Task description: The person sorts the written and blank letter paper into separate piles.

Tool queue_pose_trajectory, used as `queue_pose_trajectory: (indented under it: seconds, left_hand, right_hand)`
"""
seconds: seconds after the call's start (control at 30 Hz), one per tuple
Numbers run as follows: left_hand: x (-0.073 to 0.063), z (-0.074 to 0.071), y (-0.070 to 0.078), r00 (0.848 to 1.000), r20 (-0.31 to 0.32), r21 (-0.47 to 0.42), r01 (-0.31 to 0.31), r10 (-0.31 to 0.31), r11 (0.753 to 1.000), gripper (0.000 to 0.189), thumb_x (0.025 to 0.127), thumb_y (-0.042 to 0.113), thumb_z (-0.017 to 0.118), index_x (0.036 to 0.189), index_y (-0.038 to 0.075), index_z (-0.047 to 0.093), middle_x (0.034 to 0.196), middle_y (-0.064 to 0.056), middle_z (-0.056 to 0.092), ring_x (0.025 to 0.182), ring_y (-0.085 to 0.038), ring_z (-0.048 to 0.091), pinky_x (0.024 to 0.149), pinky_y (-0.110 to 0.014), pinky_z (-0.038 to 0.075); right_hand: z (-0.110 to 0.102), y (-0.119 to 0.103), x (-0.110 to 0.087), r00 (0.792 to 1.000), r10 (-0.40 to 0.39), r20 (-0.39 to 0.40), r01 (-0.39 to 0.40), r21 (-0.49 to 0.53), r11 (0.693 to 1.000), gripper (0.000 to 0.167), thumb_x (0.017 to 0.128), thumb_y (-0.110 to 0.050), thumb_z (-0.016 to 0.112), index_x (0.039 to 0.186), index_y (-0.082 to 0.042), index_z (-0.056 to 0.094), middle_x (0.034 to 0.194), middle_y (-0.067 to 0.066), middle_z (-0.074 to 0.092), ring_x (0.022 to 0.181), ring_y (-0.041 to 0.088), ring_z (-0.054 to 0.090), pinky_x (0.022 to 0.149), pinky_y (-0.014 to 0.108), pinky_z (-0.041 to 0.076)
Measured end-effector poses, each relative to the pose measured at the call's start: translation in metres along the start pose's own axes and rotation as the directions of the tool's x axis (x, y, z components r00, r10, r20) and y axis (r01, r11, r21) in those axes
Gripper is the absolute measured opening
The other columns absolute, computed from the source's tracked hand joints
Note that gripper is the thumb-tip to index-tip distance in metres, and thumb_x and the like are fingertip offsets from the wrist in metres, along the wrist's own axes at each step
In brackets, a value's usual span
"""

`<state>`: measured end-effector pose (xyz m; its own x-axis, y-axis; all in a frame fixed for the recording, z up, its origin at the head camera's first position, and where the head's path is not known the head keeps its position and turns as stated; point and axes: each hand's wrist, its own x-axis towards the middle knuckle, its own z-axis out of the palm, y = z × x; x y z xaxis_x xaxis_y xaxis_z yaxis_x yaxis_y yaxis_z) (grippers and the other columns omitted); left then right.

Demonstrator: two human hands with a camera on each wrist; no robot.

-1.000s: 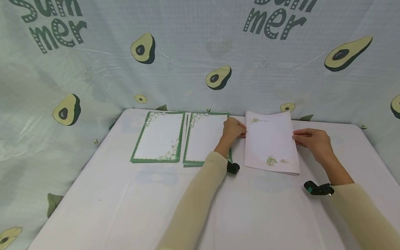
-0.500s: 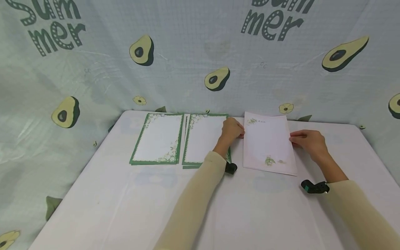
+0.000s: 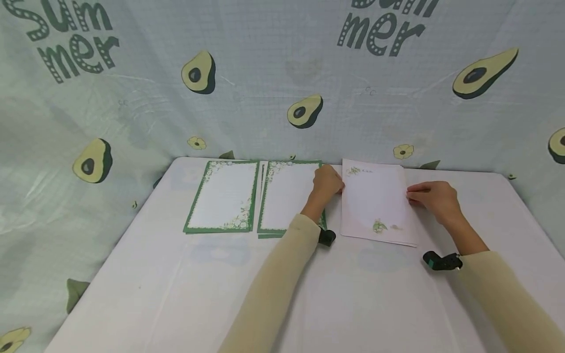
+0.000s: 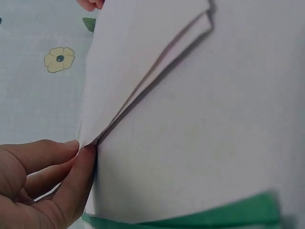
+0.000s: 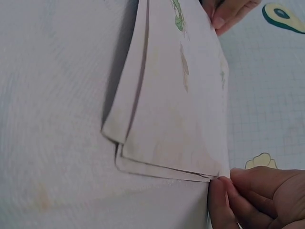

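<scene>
Pale pink sheets of paper [image 3: 375, 201] with a small green plant print lie at the right of the table, loosely stacked. My left hand [image 3: 325, 185] pinches their left edge, thumb on one side and fingers on the other, as the left wrist view shows. At the right edge my right hand [image 3: 437, 198] pinches the same sheets between thumb and fingers. In the right wrist view the paper corners [image 5: 121, 138] are fanned a little out of line. Under my left forearm lies a green-bordered stack of paper [image 3: 287, 196], partly covered by the hand and sleeve.
Another green-bordered stack of paper [image 3: 222, 196] lies farther left. White cloth covers the table [image 3: 176, 284]. Behind it hangs a curtain [image 3: 251, 113] printed with avocados, close to the table's back edge.
The pink sheets and my right hand have shifted slightly left in the view, and the sheets' lower edges have moved against each other. Both hands keep their grip; the green-bordered stacks stay put.
</scene>
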<state>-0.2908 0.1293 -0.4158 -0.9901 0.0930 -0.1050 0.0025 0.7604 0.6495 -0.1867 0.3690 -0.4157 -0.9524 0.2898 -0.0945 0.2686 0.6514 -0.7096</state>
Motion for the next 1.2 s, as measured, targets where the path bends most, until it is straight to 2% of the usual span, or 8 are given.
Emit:
queue_pose_trajectory:
  seconds: [0.33,0.5,0.6,0.67,0.83,0.93,1.03,1.2]
  left_hand:
    - [-0.006,-0.005,0.001,0.999,0.025,-0.033,0.029,-0.028,0.999,0.008,0.085,0.014,0.083,0.086,0.007,0.081,0.084,-0.006,0.076,0.081,-0.021,0.072,0.073,-0.032,0.061]
    - [-0.009,-0.008,0.002,0.998,0.068,-0.066,0.007,-0.002,0.998,0.006,0.087,0.011,0.082,0.088,0.006,0.081,0.075,-0.005,0.076,0.070,-0.016,0.071,0.065,-0.027,0.056]
    - [-0.008,-0.008,0.001,0.997,0.072,-0.059,-0.017,0.021,0.998,0.005,0.088,0.010,0.080,0.089,0.006,0.082,0.073,-0.005,0.076,0.063,-0.013,0.068,0.059,-0.024,0.052]
    - [-0.007,-0.008,0.001,0.997,0.068,-0.040,-0.032,0.035,0.999,0.005,0.089,0.011,0.079,0.090,0.007,0.082,0.074,-0.004,0.076,0.065,-0.013,0.068,0.058,-0.024,0.051]
    - [-0.003,-0.009,0.003,0.996,0.062,0.053,-0.069,0.066,0.996,0.009,0.091,0.016,0.078,0.090,0.009,0.083,0.083,-0.003,0.077,0.086,-0.020,0.069,0.066,-0.027,0.056]
    - [0.000,-0.009,0.005,0.998,0.041,0.075,-0.056,0.053,0.996,0.011,0.091,0.019,0.079,0.088,0.009,0.083,0.087,-0.004,0.076,0.091,-0.021,0.067,0.068,-0.028,0.057]
    - [0.001,-0.008,0.005,0.999,0.037,0.018,-0.013,0.012,1.000,0.012,0.089,0.018,0.080,0.088,0.006,0.082,0.086,-0.007,0.076,0.087,-0.022,0.070,0.069,-0.030,0.059]
    - [-0.004,-0.008,0.001,0.998,0.067,-0.091,0.018,-0.012,0.996,0.014,0.085,0.013,0.083,0.094,0.002,0.081,0.095,-0.011,0.077,0.092,-0.023,0.071,0.081,-0.031,0.060]
  right_hand:
    - [-0.004,-0.002,-0.001,0.999,0.013,0.030,-0.013,-0.015,1.000,0.036,0.101,-0.019,0.066,0.125,0.008,0.066,0.118,0.027,0.069,0.082,0.006,0.069,0.066,0.017,0.052]
    - [-0.004,-0.001,-0.002,0.999,0.014,0.050,-0.013,-0.022,1.000,0.038,0.101,-0.019,0.064,0.128,0.008,0.064,0.121,0.028,0.067,0.093,0.021,0.072,0.078,0.030,0.057]
    - [-0.004,-0.001,-0.002,0.998,0.025,0.059,-0.024,-0.018,1.000,0.039,0.102,-0.019,0.063,0.129,0.008,0.062,0.124,0.030,0.065,0.097,0.025,0.072,0.078,0.026,0.057]
    - [-0.004,-0.002,-0.002,0.998,0.028,0.064,-0.028,-0.012,1.000,0.039,0.102,-0.018,0.062,0.130,0.009,0.062,0.125,0.030,0.064,0.097,0.025,0.072,0.074,0.020,0.056]
    - [-0.003,-0.004,-0.003,0.997,0.022,0.073,-0.022,0.004,1.000,0.039,0.103,-0.017,0.060,0.131,0.009,0.060,0.127,0.031,0.062,0.097,0.023,0.072,0.069,0.014,0.057]
    - [-0.004,-0.005,-0.003,0.997,0.022,0.073,-0.023,0.017,1.000,0.039,0.103,-0.016,0.059,0.132,0.010,0.059,0.128,0.031,0.061,0.098,0.024,0.072,0.069,0.014,0.057]
    - [-0.003,-0.005,-0.004,0.997,0.028,0.076,-0.031,0.029,0.999,0.039,0.103,-0.016,0.059,0.133,0.010,0.059,0.129,0.031,0.060,0.099,0.024,0.071,0.069,0.013,0.055]
    - [-0.003,-0.003,-0.004,0.995,0.032,0.098,-0.038,0.052,0.998,0.039,0.104,-0.014,0.058,0.134,0.011,0.057,0.132,0.031,0.057,0.095,0.017,0.066,0.066,0.008,0.053]
